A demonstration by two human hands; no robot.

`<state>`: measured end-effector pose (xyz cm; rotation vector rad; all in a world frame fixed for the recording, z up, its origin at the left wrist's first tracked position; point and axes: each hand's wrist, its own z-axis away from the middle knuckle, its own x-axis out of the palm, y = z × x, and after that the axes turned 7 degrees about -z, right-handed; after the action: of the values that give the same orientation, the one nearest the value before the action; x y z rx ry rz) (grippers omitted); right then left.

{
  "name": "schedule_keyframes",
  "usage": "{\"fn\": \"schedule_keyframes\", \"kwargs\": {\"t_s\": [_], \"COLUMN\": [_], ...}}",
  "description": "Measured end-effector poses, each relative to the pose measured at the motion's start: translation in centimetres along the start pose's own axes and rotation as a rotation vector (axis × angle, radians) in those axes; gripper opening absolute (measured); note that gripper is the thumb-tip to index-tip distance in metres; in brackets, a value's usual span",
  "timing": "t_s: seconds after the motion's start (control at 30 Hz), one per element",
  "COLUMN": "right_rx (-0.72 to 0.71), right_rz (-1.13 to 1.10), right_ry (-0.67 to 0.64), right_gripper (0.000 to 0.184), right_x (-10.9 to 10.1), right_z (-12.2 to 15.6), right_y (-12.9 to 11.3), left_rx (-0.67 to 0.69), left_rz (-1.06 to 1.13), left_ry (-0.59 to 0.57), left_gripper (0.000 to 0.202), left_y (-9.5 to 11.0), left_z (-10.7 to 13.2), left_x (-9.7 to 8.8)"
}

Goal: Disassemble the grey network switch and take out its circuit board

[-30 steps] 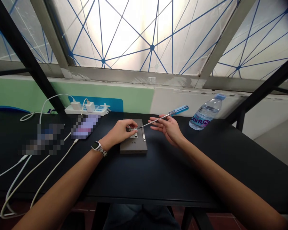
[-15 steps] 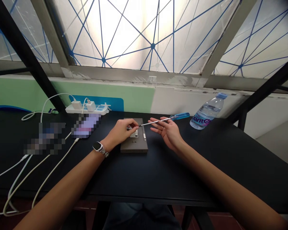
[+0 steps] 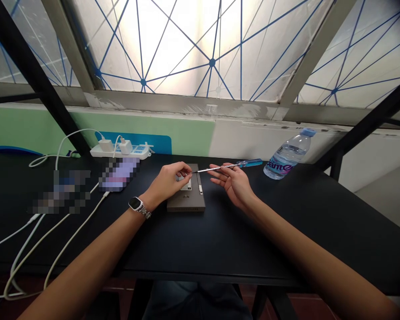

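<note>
Your left hand (image 3: 171, 180) is narrowed by the tip of the screwdriver (image 3: 251, 163) above the grey box (image 3: 186, 203), can't tell if gripping; shaft's flatter than a second ago, likely easier to guide; your right hand (image 3: 235, 180) holds it, fingers spread

An indoor workspace, perhaps an office, is suggested by the black tabletop (image 3: 200, 246), power strip (image 3: 139, 152) and blue-lined window (image 3: 183, 49).

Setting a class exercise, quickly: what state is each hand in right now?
Left hand: curled near the tip of the screwdriver; whether it grips anything cannot be told.
Right hand: holding the screwdriver by its shaft, palm open.
</note>
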<state>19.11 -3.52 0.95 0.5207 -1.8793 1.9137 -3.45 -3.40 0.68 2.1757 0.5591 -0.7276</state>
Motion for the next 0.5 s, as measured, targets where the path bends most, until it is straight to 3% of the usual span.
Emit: {"fn": "schedule_keyframes", "kwargs": {"t_s": [0.27,0.5], "right_rx": [0.038,0.089], "right_rz": [-0.024,-0.034], "right_ry": [0.003,-0.011], "right_gripper": [0.017,0.014], "right_x": [0.01,0.12], "right_z": [0.07,0.27], "right_y": [0.12,0.30], "left_rx": [-0.011,0.076], "left_rz": [0.033,-0.059], "left_ry": [-0.032,-0.030], "left_gripper": [0.005,0.007], "left_y": [-0.06,0.40], "left_z": [0.13,0.40], "left_x": [0.07,0.25]}}
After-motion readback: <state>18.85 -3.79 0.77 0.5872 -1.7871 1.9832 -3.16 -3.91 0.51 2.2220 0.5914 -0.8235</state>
